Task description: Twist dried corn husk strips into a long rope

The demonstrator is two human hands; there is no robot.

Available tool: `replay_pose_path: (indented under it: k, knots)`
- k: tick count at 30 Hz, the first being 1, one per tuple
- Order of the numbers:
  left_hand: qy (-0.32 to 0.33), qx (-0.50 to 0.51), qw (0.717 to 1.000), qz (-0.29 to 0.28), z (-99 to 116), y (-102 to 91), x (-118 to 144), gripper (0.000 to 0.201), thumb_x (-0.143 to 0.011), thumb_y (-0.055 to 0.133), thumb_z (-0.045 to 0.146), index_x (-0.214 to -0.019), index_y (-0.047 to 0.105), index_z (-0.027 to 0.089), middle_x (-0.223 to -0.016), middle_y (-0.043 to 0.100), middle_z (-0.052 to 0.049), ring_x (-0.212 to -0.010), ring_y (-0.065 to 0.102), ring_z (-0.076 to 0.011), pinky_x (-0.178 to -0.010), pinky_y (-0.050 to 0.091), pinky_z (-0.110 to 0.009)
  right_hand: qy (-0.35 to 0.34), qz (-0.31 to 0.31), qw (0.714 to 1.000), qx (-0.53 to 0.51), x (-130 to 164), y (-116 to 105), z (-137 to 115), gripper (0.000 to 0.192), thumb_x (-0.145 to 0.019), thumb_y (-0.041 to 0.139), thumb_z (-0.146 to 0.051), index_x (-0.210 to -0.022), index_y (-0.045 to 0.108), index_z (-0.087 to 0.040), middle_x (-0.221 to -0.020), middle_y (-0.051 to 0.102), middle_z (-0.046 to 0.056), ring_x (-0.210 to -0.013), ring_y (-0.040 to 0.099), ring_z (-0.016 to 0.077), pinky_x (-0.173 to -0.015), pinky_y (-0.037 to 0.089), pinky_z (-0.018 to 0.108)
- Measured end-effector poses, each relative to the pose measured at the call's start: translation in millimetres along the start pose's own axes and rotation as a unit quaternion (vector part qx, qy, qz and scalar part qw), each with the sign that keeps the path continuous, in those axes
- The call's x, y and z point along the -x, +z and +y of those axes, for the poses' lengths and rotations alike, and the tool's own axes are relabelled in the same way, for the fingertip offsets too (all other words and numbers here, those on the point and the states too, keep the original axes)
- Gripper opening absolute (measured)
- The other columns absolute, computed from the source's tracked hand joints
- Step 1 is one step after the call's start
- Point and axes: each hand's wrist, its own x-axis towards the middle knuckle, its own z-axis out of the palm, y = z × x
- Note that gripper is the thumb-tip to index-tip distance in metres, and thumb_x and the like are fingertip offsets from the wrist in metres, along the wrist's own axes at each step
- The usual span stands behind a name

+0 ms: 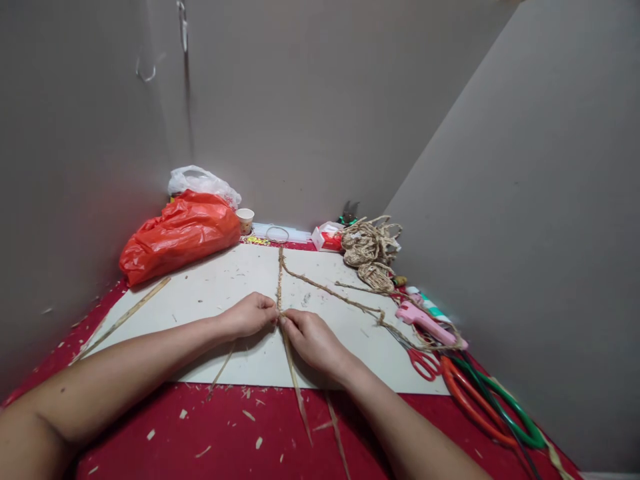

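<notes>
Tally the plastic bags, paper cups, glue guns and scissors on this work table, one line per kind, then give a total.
Plastic bags: 2, orange bag and white bag
Paper cups: 1, paper cup
Glue guns: 1, pink glue gun
Scissors: 1, red-handled scissors
Total: 5

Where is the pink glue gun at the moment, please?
The pink glue gun lies on the white board's right edge, between the rope bundle and the red scissors.

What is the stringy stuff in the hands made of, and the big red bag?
The strand pinched by the left hand and right hand looks like dry straw or plant fibre: tan, rough, shedding flakes. The red bag looks like thin plastic: shiny and crinkled.
</notes>
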Motion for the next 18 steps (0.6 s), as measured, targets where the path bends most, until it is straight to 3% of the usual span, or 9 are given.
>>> replay_pose_path:
  k: [4, 7, 12, 18]
  knots:
    - [0.011, -0.034, 0.999, 0.016, 1, -0.9, 1, 0.02, -0.072, 0.045, 0.026, -0.056, 0.049, 0.013, -0.048, 0.037, 0.005, -0.048, 0.029, -0.0066, -0.05, 0.025, -0.023, 0.02, 0.014, 0.999, 0.032, 0, -7, 0, 0.025, -0.085, 0.041, -0.028, -0.066, 0.054, -0.018, -0.062, 0.056, 0.003, -0.059, 0.047, 0.0145, -0.057, 0.03, 0.025]
    - [0.017, -0.034, 0.999, 0.032, 1, 0.2, 1, 0.018, -0.069, 0.046, 0.024, -0.054, 0.048, 0.014, -0.047, 0.039, 0.005, -0.047, 0.031, -0.0065, -0.049, 0.025, -0.022, 0.027, -0.015, 0.999, -0.034, 1, -7, -6, 0.026, -0.084, 0.04, -0.026, -0.062, 0.05, -0.017, -0.058, 0.05, 0.0, -0.057, 0.044, 0.0128, -0.055, 0.03, 0.023]
    - [-0.001, 0.09, 0.996, -0.005, 6, 7.0, 4, 0.02, -0.069, 0.043, 0.021, -0.053, 0.052, 0.012, -0.049, 0.053, -0.001, -0.047, 0.045, -0.0087, -0.051, 0.033, -0.022, 0.053, -0.043, 0.985, -0.157, 5, 5, -17, 0.028, -0.083, 0.038, -0.023, -0.064, 0.056, -0.016, -0.048, 0.043, -0.002, -0.048, 0.038, 0.0112, -0.049, 0.029, 0.022]
    - [-0.054, 0.143, 0.988, 0.015, 17, 12.4, 12, 0.021, -0.072, 0.049, 0.023, -0.054, 0.049, 0.013, -0.041, 0.043, 0.004, -0.04, 0.036, -0.0049, -0.045, 0.026, -0.019, 0.027, -0.003, 0.997, -0.073, 8, 16, -16, 0.025, -0.083, 0.041, -0.021, -0.06, 0.05, -0.018, -0.055, 0.052, 0.002, -0.055, 0.045, 0.0132, -0.054, 0.03, 0.024]
